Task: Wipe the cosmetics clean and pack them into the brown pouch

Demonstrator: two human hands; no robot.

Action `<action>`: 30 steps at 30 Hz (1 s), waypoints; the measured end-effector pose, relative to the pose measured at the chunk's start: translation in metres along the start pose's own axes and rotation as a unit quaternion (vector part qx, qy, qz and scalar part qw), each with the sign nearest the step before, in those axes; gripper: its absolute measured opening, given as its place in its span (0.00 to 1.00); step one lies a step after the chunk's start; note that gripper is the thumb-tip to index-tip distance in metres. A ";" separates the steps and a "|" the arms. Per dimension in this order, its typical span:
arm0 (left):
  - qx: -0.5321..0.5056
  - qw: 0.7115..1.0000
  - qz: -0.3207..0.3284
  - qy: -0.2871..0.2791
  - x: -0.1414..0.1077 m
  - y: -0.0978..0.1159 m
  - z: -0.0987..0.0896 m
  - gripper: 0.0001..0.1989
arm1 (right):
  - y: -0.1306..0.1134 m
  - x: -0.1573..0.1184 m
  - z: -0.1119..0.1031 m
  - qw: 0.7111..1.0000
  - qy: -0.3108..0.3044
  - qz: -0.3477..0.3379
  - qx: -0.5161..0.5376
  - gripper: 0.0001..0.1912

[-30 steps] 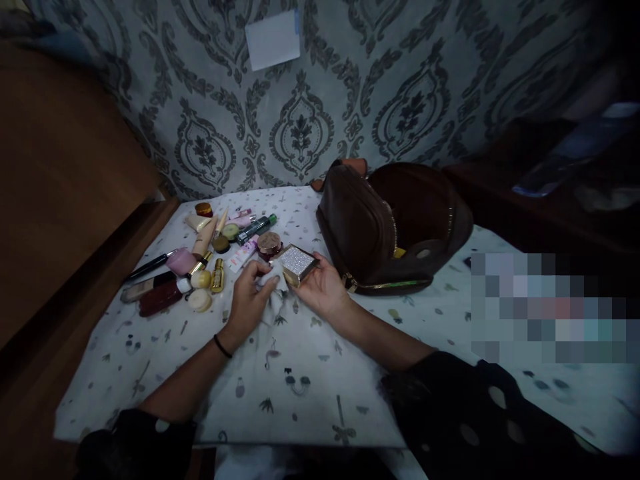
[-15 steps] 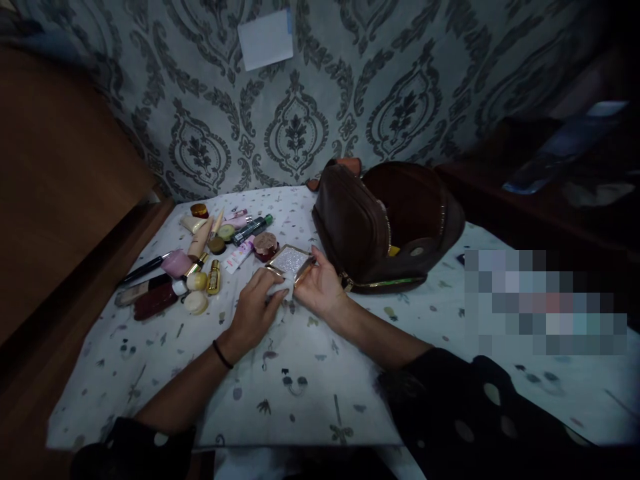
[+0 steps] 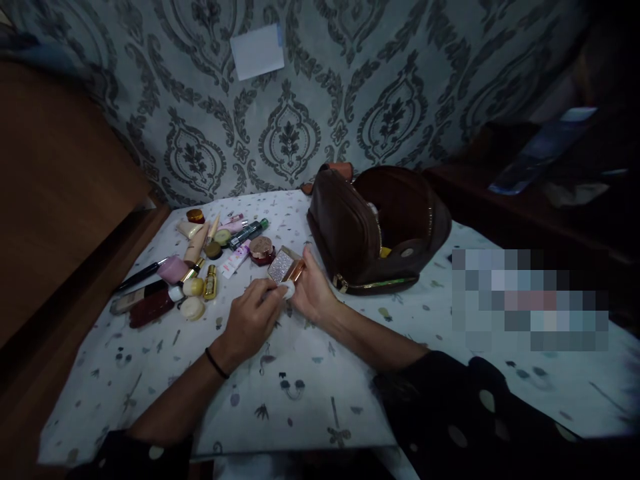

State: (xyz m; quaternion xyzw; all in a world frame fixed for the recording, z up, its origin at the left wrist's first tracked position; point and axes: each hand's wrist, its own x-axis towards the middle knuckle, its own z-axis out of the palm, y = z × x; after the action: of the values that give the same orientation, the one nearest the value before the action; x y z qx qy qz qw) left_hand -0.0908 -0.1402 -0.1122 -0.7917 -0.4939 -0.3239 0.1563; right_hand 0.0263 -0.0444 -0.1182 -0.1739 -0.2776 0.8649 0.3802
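Observation:
My right hand [image 3: 316, 292] is wrapped round a square compact case [image 3: 281, 265] with a silver glitter face and gold-coloured edges, tilted above the table. My left hand [image 3: 253, 312] is closed, pinching a small white wad [image 3: 287, 289] at the near side of the compact; whether it is tissue or cotton I cannot tell. Just beyond the compact lies a round rose-gold-lidded jar [image 3: 261, 248]. To the right of my hands stands a brown cosmetic bag [image 3: 345, 230], unzipped, with something yellow [image 3: 385, 253] inside.
Left of my hands lie several cosmetics: a dark red bottle [image 3: 150, 307], a gold bottle [image 3: 211, 283], a cream-coloured jar [image 3: 193, 308], a white-and-pink tube [image 3: 237, 259] and a green-capped tube [image 3: 249, 234]. A wooden panel [image 3: 65, 180] borders the left. Blurred blocks cover something at right.
The compact has turned and tilted in my right hand. My left fingers have come off its edge and now press the white wad near it. The view has shifted slightly.

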 end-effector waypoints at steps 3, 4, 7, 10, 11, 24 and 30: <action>0.004 1.000 -0.005 0.001 0.003 0.004 0.001 0.09 | 0.008 -0.002 0.006 0.999 0.021 -0.029 -0.003 0.23; -0.003 1.000 -0.009 0.007 0.004 0.005 0.001 0.09 | 0.010 -0.003 0.008 0.999 0.027 -0.038 0.008 0.20; -0.065 0.996 -0.043 0.039 0.010 0.008 0.000 0.09 | 0.014 -0.007 0.014 0.997 0.043 -0.027 0.060 0.14; -0.139 0.985 -0.082 0.063 0.014 0.008 -0.003 0.09 | 0.013 -0.011 0.018 0.995 0.038 0.023 0.092 0.12; -0.154 0.982 -0.088 0.066 0.015 0.007 -0.004 0.09 | 0.012 -0.011 0.018 0.994 0.035 0.030 0.096 0.12; -0.169 0.970 -0.155 0.084 0.014 -0.005 -0.007 0.10 | 0.010 -0.015 0.016 0.999 0.006 0.023 0.044 0.11; -0.151 0.965 -0.194 0.088 0.011 -0.017 -0.008 0.11 | 0.009 -0.016 0.015 0.998 0.000 0.040 0.040 0.14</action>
State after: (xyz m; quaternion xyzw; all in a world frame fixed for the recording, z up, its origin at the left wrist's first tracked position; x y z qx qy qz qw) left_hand -0.1052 -0.1298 -0.0998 -0.6633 -0.5674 -0.4877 0.0119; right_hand 0.0241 -0.0667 -0.1102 -0.1698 -0.2359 0.8896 0.3524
